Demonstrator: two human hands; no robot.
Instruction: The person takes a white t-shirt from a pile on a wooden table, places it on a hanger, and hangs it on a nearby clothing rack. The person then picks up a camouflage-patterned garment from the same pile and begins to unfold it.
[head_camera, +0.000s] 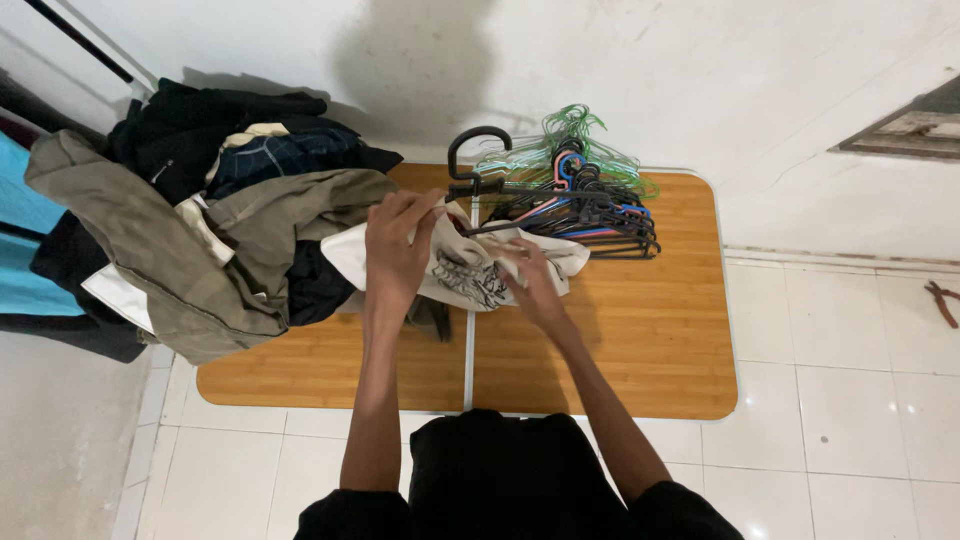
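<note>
A cream garment with a black printed drawing (470, 268) lies crumpled on the low wooden table (640, 340). My left hand (398, 245) grips its upper left part, fingers closed on the fabric. My right hand (532, 282) holds the cloth at its right side, slightly blurred. A black hanger (478, 165) rests with its hook up, just behind the garment and partly under it.
A heap of clothes hangers (590, 195), black, blue and green, lies at the table's back. A big pile of olive, black and plaid clothes (200, 220) covers the table's left end. White tiled floor (840, 400) surrounds the table; a wall stands behind.
</note>
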